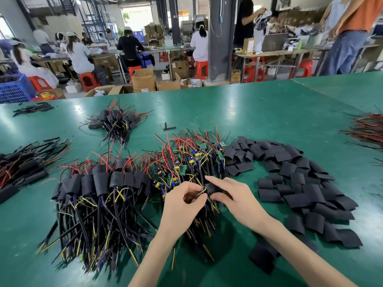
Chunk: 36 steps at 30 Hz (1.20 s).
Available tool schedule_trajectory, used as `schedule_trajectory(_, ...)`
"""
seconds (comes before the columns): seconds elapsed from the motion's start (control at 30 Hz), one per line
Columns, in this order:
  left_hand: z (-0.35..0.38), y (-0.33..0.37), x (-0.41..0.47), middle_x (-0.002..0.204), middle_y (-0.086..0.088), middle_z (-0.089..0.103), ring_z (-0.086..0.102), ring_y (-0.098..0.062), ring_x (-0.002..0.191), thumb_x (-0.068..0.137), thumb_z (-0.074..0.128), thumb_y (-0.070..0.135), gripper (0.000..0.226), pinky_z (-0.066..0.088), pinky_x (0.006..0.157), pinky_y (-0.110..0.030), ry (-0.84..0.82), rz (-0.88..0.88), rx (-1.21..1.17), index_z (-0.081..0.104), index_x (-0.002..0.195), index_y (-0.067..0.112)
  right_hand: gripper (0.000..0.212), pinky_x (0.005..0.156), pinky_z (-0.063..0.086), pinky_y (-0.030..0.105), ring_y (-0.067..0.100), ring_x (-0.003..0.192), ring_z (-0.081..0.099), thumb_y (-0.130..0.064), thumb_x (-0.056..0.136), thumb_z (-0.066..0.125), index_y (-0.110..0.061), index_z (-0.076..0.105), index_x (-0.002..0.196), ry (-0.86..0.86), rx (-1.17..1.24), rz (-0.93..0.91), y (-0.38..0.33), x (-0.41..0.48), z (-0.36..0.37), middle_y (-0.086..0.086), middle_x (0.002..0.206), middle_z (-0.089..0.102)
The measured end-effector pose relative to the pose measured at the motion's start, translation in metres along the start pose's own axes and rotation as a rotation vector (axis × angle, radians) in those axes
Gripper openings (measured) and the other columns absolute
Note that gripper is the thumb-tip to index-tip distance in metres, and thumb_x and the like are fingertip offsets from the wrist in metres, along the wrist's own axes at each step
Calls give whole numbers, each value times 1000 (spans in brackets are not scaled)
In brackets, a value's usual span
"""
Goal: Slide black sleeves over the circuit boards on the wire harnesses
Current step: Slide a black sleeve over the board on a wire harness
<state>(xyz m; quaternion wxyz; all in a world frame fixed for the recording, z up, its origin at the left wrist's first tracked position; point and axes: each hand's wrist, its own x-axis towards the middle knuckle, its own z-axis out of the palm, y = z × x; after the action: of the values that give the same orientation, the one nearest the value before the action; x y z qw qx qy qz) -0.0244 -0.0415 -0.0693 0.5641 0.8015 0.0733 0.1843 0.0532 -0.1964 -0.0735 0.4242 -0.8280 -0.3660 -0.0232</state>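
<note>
Left hand (182,204): lower centre, fingers curled, pinching the yellow and black wire ends (200,192) of one harness.
Right hand (236,200): just right of it, thumb and forefinger gripping the held sleeve (213,188), whose end meets those wire ends.
Bare harnesses (186,162): centre of frame, a heap with green circuit boards showing, under and beyond both hands.
Sleeved harnesses (99,183): centre left, black sleeves over the boards, touching the bare heap.
Loose sleeves (300,183): right of centre, flat black pieces spread in an arc on the green table (269,112).
Small sleeved bundle (116,121): upper left of the table, apart.
Red wires (364,131): right edge.
Workers (80,54): top of frame, seated on red stools at far benches.
</note>
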Motion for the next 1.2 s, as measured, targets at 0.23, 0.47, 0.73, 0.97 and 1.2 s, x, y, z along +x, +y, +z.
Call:
schedule_trajectory(0.23, -4, -2, 0, 71, 20, 67, 59, 3, 65, 83, 68, 9, 30, 42, 64, -9, 4, 104, 113, 66, 72, 37, 52, 78, 40, 36, 24, 86, 49, -30, 96, 48, -25, 31, 145, -128, -361, -124, 0, -4, 5, 3, 90, 46)
schedule_trajectory(0.47, 1, -6, -2, 74, 14, 67, 59, -5, 64, 81, 67, 5, 21, 46, 63, -17, 25, 205, 183, 70, 72, 24, 52, 77, 37, 34, 25, 88, 47, -36, 98, 42, -24, 27, 147, -148, -493, -124, -4, -4, 4, -1, 87, 36)
schedule_trajectory(0.73, 3, -5, -1, 78, 19, 65, 60, -4, 69, 83, 68, 8, 17, 41, 63, -10, 59, 221, 184, 70, 78, 24, 19, 69, 39, 22, 13, 74, 50, -24, 97, 49, -23, 64, 109, -67, 74, 111, -11, -2, 0, 1, 82, 57)
schedule_trajectory(0.97, 4, -4, -3, 78, 14, 59, 55, -6, 71, 83, 68, 5, 18, 37, 65, -9, 1, 319, 272, 68, 80, 23, 5, 67, 53, 31, 18, 71, 59, -10, 86, 63, -9, 68, 86, -264, 836, 500, -7, 2, -16, 9, 79, 63)
schedule_trajectory(1.2, 6, 0, -4, 73, 16, 53, 51, -6, 65, 82, 69, 3, 13, 35, 62, -8, -22, 381, 289, 69, 79, 16, 6, 56, 51, 26, 19, 66, 58, -2, 74, 68, -8, 67, 72, -258, 989, 643, -7, 4, -15, 11, 75, 60)
